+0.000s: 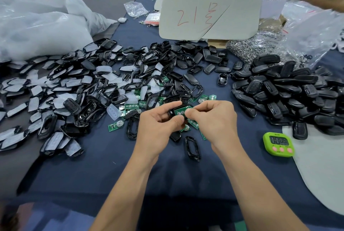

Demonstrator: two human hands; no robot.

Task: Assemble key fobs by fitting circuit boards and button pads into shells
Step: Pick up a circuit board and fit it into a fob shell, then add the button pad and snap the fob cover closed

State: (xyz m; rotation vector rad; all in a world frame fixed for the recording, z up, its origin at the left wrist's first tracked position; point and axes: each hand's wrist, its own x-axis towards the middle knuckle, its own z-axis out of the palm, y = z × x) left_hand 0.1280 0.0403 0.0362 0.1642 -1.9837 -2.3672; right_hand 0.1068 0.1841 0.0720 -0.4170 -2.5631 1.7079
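The left hand grips a glossy black plastic fob shell steady while the right hand pinches a green circuit board, seating it inside.

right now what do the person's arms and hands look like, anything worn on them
Two bare hands, the left hand and the right hand, with no gloves, rings or watch showing. The left forearm and right forearm are uncovered as far as the frame's bottom edge: no sleeves, bands or markings in view.
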